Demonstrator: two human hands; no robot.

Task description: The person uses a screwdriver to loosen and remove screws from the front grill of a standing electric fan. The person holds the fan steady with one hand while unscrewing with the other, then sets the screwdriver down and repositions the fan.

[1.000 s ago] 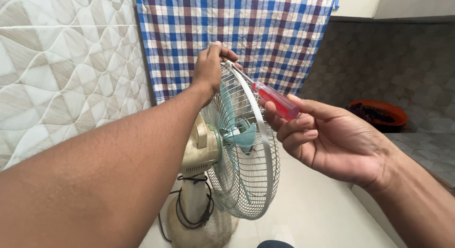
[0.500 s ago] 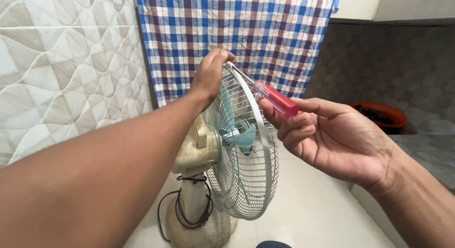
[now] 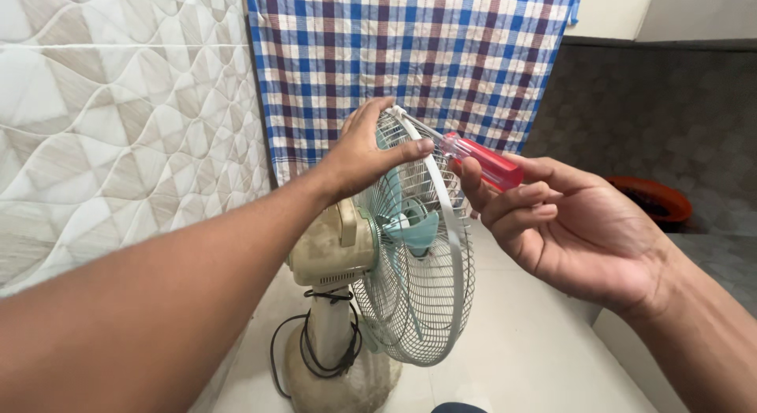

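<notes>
Dusty cream pedestal fan with pale wire guard and teal blades (image 3: 410, 247) stands on the light floor (image 3: 536, 350), quilted mattress (image 3: 102, 121) close on its left, checked blue cloth (image 3: 410, 58) just behind, open floor to its right. Left hand (image 3: 367, 156), arm outstretched, grips the guard's top rim, thumb pressed across the front wires. Right hand (image 3: 568, 224), palm up with fingers curled, pinches the red clear-handled screwdriver (image 3: 481, 160), its tip at the top rim.

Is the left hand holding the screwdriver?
No, the red-handled screwdriver sits in the right hand, while the left hand grips the top of the fan guard.
</notes>
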